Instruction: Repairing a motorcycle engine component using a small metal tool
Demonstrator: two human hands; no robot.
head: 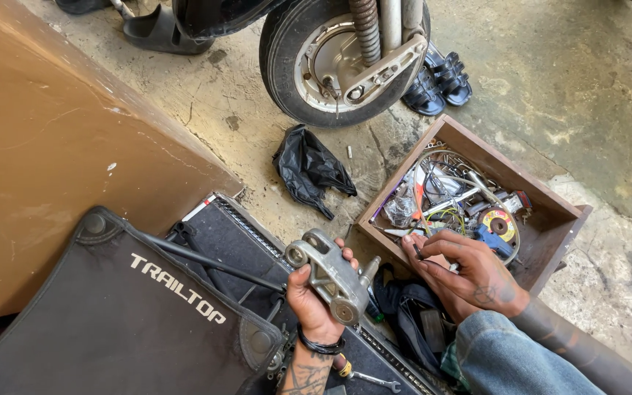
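My left hand (309,300) grips a grey cast-metal bracket (325,274) with round bushing holes at both ends, holding it up over a black bag. My right hand (466,271) hovers at the near edge of a wooden box (550,219) of tools and wires, its fingers pinched on a small dark part (418,251). The two hands are a short way apart, with the bracket's bolt end pointing toward the right hand.
A scooter wheel (341,58) with suspension spring stands at the top. Black sandals (440,80) lie beside it, and a crumpled black bag (309,168) lies on the concrete. A black fabric case (126,314) sits at lower left, a wrench (374,380) below my left wrist.
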